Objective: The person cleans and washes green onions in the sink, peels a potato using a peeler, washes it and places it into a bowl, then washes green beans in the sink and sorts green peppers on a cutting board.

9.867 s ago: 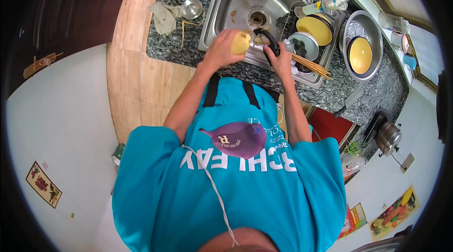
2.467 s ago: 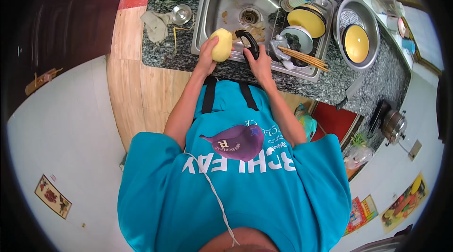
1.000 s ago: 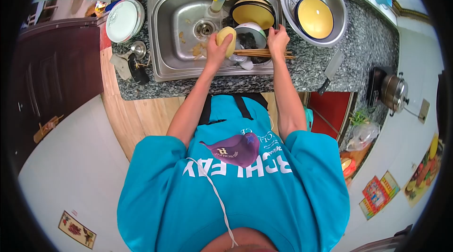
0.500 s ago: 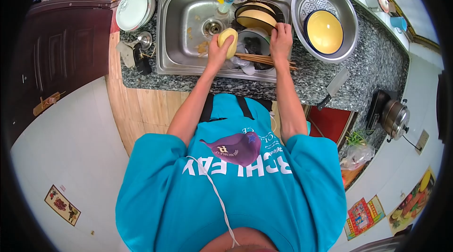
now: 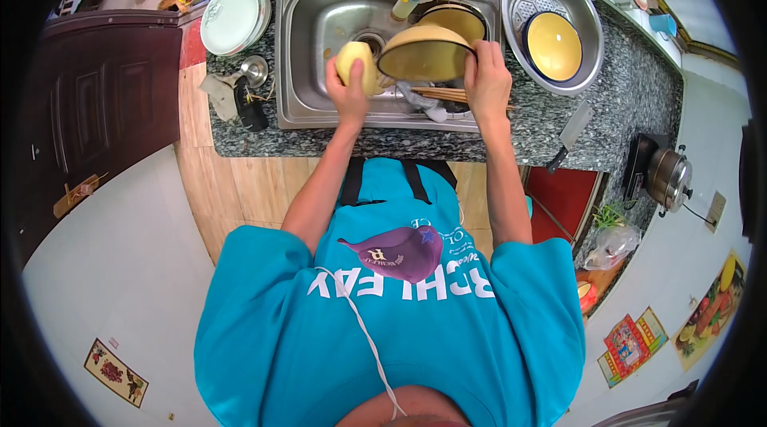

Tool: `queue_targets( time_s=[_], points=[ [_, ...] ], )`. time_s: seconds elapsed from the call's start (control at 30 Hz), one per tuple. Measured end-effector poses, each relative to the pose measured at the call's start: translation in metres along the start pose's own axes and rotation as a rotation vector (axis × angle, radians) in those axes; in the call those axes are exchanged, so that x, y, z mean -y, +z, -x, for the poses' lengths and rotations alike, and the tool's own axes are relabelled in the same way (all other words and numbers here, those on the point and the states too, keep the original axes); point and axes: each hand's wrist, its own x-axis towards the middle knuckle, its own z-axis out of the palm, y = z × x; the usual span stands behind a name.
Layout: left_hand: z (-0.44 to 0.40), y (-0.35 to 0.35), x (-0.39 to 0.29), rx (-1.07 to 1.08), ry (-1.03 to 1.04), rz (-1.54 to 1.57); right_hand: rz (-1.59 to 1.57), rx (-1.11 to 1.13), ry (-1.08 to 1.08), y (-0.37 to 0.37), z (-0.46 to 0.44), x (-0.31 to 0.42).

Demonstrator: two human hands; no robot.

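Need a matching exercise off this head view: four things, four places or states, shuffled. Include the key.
Things
1. Potato
2. Knife
3. White plates
4. Raised bowl

Places or states
A. Lying on the counter, right of the sink
B. Gripped at its rim by the right hand
C. Held in the left hand
D. Stacked, left of the sink

Pairs: 1-C, 2-A, 3-D, 4-B

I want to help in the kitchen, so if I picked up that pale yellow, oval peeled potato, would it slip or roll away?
The pale yellow, oval peeled potato might be slippery, since its bare surface looks smooth. Its rounded sides could let it roll if pushed. It probably feels firm, not floppy: it looks plump and unbent in the left hand.
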Motion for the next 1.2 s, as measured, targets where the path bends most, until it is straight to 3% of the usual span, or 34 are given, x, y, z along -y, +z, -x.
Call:
queue_targets(
  time_s=[0.17, 0.27, 0.33, 0.5, 0.63, 0.7, 0.77, 0.83, 0.87, 0.93, 1.03, 1.1, 1.13, 1.2],
  points=[
    [-0.020, -0.040, -0.010, -0.099, 0.178, -0.100, -0.102, 0.340, 0.001, 0.022, 0.020, 0.027],
    [-0.022, -0.052, -0.017, -0.067, 0.215, -0.137, -0.211, 0.521, 0.133, 0.056, 0.040, 0.021],
    [-0.023, -0.053, -0.016, 0.059, 0.189, -0.247, -0.421, 0.656, 0.433, 0.068, 0.050, 0.032],
    [-0.024, -0.031, -0.005, 0.418, 0.216, -0.662, -0.698, 0.477, 0.580, 0.110, 0.068, 0.039],
    [-0.031, -0.014, 0.002, 0.485, 0.427, -0.807, -0.642, 0.417, 0.605, 0.117, 0.057, 0.034],
    [-0.039, -0.020, -0.010, 0.312, 0.626, -0.836, -0.564, 0.461, 0.620, 0.120, 0.055, 0.028],
    [-0.041, -0.025, 0.008, 0.188, 0.569, -0.896, -0.623, 0.439, 0.634, 0.126, 0.054, 0.024],
    [-0.044, -0.031, 0.057, 0.120, -0.109, -0.385, -0.673, 0.418, 0.661, 0.123, 0.050, 0.024],
    [-0.047, -0.033, 0.059, 0.112, -0.108, -0.382, -0.672, 0.461, 0.657, 0.119, 0.045, 0.024],
    [-0.051, -0.036, 0.057, 0.251, -0.611, 0.200, -0.718, 0.498, 0.675, 0.119, 0.037, 0.011],
    [-0.056, -0.029, 0.061, 0.267, -0.642, 0.205, -0.642, 0.529, 0.628, 0.105, 0.013, -0.003],
    [-0.058, -0.023, 0.071, 0.279, -0.590, 0.169, -0.589, 0.435, 0.577, 0.094, -0.011, -0.002],
    [-0.058, -0.020, 0.076, 0.299, -0.539, 0.131, -0.353, 0.302, 0.290, 0.097, -0.018, -0.009],
    [-0.060, -0.015, 0.077, 0.287, -0.501, 0.146, -0.423, 0.229, 0.415, 0.089, -0.042, -0.004]
  ],
)
